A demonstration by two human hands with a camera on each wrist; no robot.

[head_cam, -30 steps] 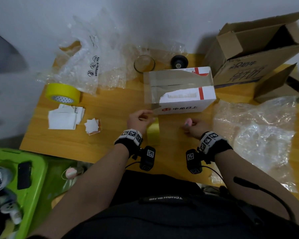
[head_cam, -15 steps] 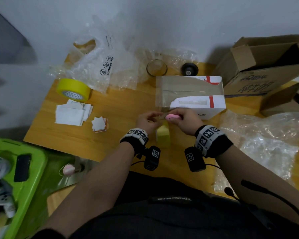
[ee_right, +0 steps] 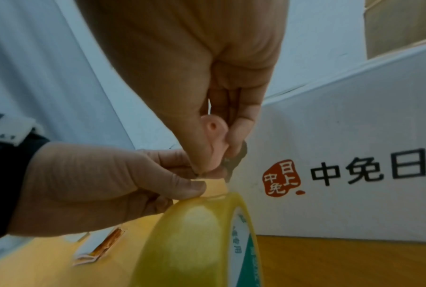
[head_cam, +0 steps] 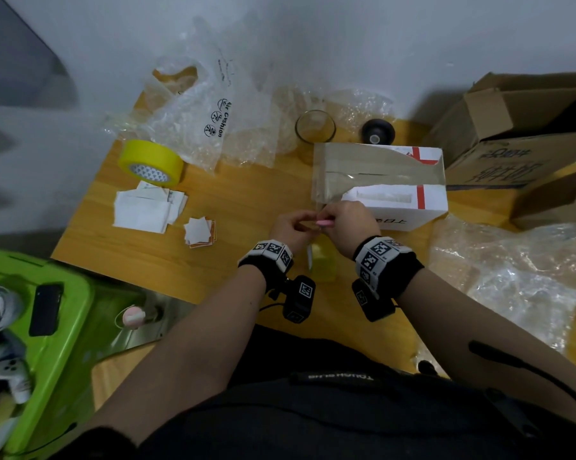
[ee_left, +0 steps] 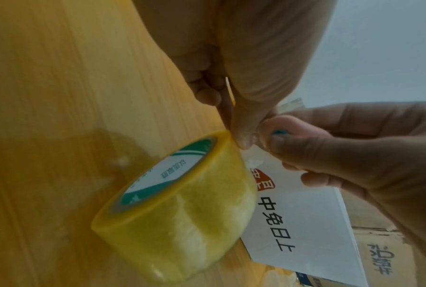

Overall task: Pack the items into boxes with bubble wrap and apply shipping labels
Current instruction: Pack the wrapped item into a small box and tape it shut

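Observation:
A white box (head_cam: 396, 202) with clear tape across its top stands mid-table; its printed side shows in the wrist views (ee_left: 300, 223) (ee_right: 354, 174). A roll of clear yellowish tape (head_cam: 323, 267) (ee_left: 177, 209) (ee_right: 195, 242) stands on edge in front of it. My left hand (head_cam: 308, 224) (ee_left: 239, 124) (ee_right: 202, 186) pinches the loose tape end (ee_right: 215, 187) just above the roll. My right hand (head_cam: 326, 218) (ee_left: 278, 139) (ee_right: 222, 155) grips a small pink cutter (head_cam: 325, 223) (ee_right: 213, 126) right beside the left fingers, at the tape end.
A yellow tape roll (head_cam: 150, 162), a stack of white labels (head_cam: 145, 210) and small stickers (head_cam: 200, 232) lie left. A glass (head_cam: 315, 127) and a black object (head_cam: 378, 131) stand behind the box. Bubble wrap (head_cam: 512, 277), an open brown carton (head_cam: 519, 134) and a green bin (head_cam: 77, 300) surround.
My right hand has come in from the right with the pink cutter and now meets the left hand above the roll. The left hand keeps its pinch on the tape end.

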